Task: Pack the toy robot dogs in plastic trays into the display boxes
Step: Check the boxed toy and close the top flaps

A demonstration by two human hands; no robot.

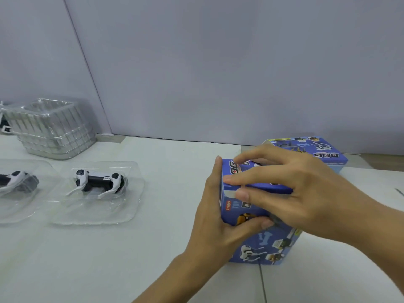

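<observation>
While the blue display box (262, 243) stands upright on the white desk (153, 248), both hands are on it near its top. The left hand (216, 217) wraps the near-left corner, its grip grasping the box: the thumb lies across the front face over the printed yellow dog, and the fingers go round the left side. The right hand (290, 184) reaches in from the right and lies over the top, fingers spread and fairly straight, pressing on the blue top flap (258, 186) rather than curling round it; its grip is released. A strip of paler inner card shows just under the flap's front edge, beside one fingertip.

Behind this box, close to the wall, a second blue box (328, 154) lies with "DOG" printed on its upper face, partly hidden by the right hand.

Off to the left, well apart from the boxes, a black-and-white toy robot dog (99, 182) lies on its side in a clear plastic tray (131, 206) flat on the desk. Just beside it, another dog (13, 179) in its own tray (32, 206) is cut off by the picture's left edge. Behind them, a stack of clear trays (54, 130) sits by the wall (218, 62).
</observation>
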